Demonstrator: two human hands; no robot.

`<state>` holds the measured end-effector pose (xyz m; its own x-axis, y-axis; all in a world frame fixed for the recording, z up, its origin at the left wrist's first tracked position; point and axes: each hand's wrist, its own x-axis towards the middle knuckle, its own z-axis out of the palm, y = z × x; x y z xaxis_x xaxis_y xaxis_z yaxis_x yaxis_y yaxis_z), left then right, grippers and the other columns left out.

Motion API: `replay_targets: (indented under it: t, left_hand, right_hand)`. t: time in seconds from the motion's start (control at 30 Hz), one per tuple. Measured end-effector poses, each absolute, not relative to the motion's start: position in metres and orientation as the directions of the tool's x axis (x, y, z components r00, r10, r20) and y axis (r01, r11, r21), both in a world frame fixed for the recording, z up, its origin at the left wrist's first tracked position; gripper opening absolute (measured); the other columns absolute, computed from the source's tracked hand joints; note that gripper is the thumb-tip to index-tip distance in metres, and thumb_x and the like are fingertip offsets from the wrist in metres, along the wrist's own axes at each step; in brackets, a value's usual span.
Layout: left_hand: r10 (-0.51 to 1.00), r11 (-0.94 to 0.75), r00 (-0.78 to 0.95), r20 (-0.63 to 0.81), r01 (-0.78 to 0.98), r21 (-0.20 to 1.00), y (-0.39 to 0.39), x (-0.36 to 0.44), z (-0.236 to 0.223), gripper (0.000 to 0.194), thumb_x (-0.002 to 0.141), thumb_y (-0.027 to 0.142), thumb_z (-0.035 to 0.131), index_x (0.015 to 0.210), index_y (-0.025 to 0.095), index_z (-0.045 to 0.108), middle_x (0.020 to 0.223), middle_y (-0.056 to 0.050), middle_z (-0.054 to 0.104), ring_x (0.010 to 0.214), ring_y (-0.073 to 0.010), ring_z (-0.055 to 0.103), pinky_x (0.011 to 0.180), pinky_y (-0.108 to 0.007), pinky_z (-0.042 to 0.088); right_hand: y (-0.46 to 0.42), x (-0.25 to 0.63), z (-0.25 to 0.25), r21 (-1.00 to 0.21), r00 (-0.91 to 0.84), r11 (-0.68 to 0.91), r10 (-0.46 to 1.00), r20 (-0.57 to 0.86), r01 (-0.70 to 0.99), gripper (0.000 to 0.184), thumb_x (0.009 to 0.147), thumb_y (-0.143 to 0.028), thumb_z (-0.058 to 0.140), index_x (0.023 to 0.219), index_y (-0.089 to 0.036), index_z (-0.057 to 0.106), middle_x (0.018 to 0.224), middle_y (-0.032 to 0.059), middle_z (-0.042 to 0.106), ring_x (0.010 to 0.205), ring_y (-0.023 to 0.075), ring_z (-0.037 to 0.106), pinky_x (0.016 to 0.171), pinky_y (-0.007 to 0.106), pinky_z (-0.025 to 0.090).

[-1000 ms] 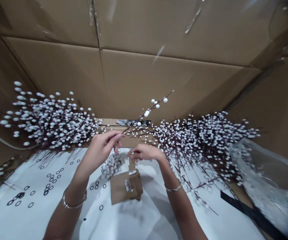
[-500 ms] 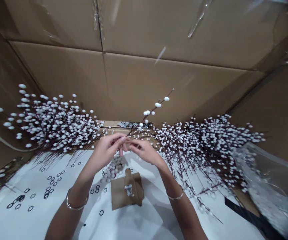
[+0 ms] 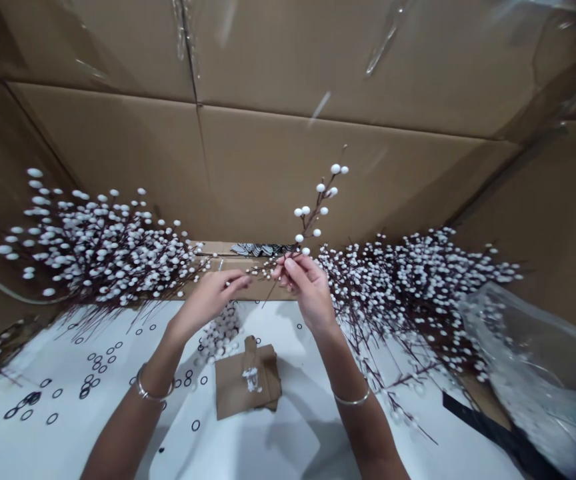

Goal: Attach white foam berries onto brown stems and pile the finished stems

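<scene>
My right hand [image 3: 305,287] is closed in a pinch on a thin dark twig with white berries [image 3: 318,203], which stands up and to the right against the cardboard. My left hand [image 3: 208,300] sits just left of it, fingers drawn together and pointing toward the right hand; what they hold, if anything, is too small to see. Below the hands lie a small heap of loose white berries [image 3: 221,333] and a folded brown card [image 3: 245,383] with a pale blob on it.
Big bundles of white-berried twigs lie on the left [image 3: 93,247] and on the right [image 3: 408,287]. Small black rings [image 3: 91,383] are scattered over the white tabletop [image 3: 278,447]. A clear plastic bag [image 3: 538,373] sits at far right. Cardboard walls [image 3: 268,160] close in the back.
The twig has passed from my left hand's pinch to my right hand and now stands more upright. My left hand has drawn slightly back to the left.
</scene>
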<state>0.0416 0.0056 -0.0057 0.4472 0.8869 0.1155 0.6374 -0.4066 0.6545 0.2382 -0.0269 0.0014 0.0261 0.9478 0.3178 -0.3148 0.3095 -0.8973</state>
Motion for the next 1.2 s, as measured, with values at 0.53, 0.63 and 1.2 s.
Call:
replay_targets:
  t: [0.53,0.63,1.2]
  left_hand:
    - [0.886,-0.233,0.276,-0.373,0.960,0.157,0.055,0.061,-0.103,0.011,0.083,0.021,0.069,0.085,0.011,0.066,0.098,-0.008,0.067,0.096,-0.0209,0.062,0.088,-0.042,0.049]
    - [0.893,-0.256,0.335,-0.302,0.928,0.271,0.054,0.058,-0.099,0.009,0.075,0.015,0.073,0.076,0.010,0.066,0.095,-0.011,0.068,0.093,-0.0231,0.062,0.085,-0.039,0.048]
    - [0.927,-0.234,0.254,0.275,-0.180,0.955,-0.015,0.059,-0.005,0.027,0.075,0.024,0.079,0.101,0.016,0.073,0.103,-0.008,0.074,0.095,-0.0190,0.071,0.090,-0.031,0.057]
  right_hand:
    - [-0.036,0.251,0.015,-0.864,0.037,0.357,0.929,0.368,-0.355,0.013,0.089,-0.030,0.061,0.089,-0.017,0.064,0.069,-0.0023,0.061,0.049,0.0048,0.042,0.048,0.019,0.034]
    - [-0.035,0.252,0.016,-0.872,0.042,0.353,0.932,0.361,-0.338,0.014,0.089,-0.031,0.061,0.089,-0.017,0.064,0.069,-0.0022,0.061,0.049,0.0050,0.042,0.047,0.019,0.034]
    - [-0.033,0.222,-0.001,-0.846,-0.135,0.369,0.884,0.447,-0.385,0.015,0.096,-0.029,0.051,0.094,-0.020,0.062,0.089,0.0031,0.069,0.084,0.0144,0.064,0.084,0.030,0.049]
